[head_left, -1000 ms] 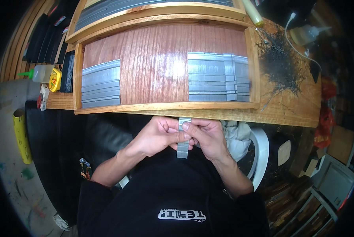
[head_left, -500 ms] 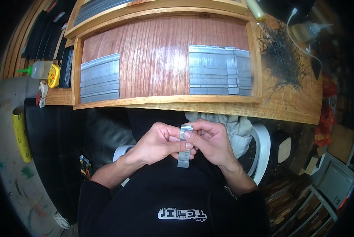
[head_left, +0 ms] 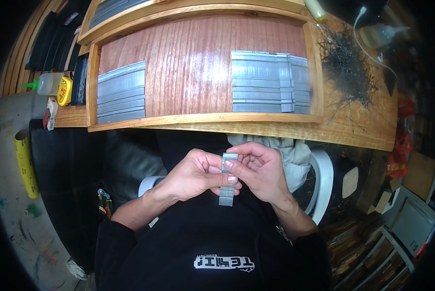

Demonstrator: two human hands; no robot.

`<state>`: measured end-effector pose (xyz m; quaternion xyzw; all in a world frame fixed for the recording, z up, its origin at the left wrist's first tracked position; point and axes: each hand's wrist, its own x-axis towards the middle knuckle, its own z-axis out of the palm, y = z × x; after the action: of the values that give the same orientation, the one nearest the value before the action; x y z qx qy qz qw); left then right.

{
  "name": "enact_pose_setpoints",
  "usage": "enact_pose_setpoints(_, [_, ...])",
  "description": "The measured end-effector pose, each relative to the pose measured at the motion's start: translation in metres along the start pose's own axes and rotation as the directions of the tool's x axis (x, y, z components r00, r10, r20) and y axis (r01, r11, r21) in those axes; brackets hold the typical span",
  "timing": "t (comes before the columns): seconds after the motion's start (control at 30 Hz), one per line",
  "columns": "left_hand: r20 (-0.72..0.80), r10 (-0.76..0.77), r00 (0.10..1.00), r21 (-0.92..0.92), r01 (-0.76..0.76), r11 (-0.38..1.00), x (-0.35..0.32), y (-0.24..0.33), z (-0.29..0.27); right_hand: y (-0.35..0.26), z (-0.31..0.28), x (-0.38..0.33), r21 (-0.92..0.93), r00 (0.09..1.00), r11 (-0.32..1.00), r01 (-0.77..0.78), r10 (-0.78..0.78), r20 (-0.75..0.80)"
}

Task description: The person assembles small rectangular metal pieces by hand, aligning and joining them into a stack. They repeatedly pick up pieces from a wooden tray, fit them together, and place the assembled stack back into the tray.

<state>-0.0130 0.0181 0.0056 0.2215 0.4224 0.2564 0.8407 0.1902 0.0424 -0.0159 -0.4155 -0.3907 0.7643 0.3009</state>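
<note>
Both hands working over lap, below front edge of wooden bench [head_left: 353, 131]. Left hand [head_left: 193, 174] and right hand [head_left: 258, 169] pinching same grey metal strip [head_left: 227, 182], strip standing upright between them, thumbs pressing on its face, fingers closing narrow around it. Wooden tray [head_left: 203, 119] sitting on bench above hands, carrying two stacks of grey strips: left stack [head_left: 121, 92], right stack [head_left: 268, 82], well apart. Pile of dark wire bits [head_left: 348, 68] lying right of tray. Glue bottle [head_left: 48, 83] lying at far left.
</note>
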Motion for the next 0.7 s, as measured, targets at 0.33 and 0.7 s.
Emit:
enact_pose_setpoints(0.33, [0.007, 0.022, 1.000, -0.019, -0.022, 1.000, 0.0003, -0.0037, -0.0003, 0.0021, -0.0010, 0.0003, 0.004, 1.000, 1.000, -0.001, 0.001, 0.004])
enact_pose_setpoints(0.7, [-0.031, 0.013, 0.999, -0.012, -0.014, 1.000, 0.0002, -0.0048, 0.0014, 0.0044, -0.0014, -0.0020, 0.023, 0.998, 0.999, 0.045, -0.044, -0.033])
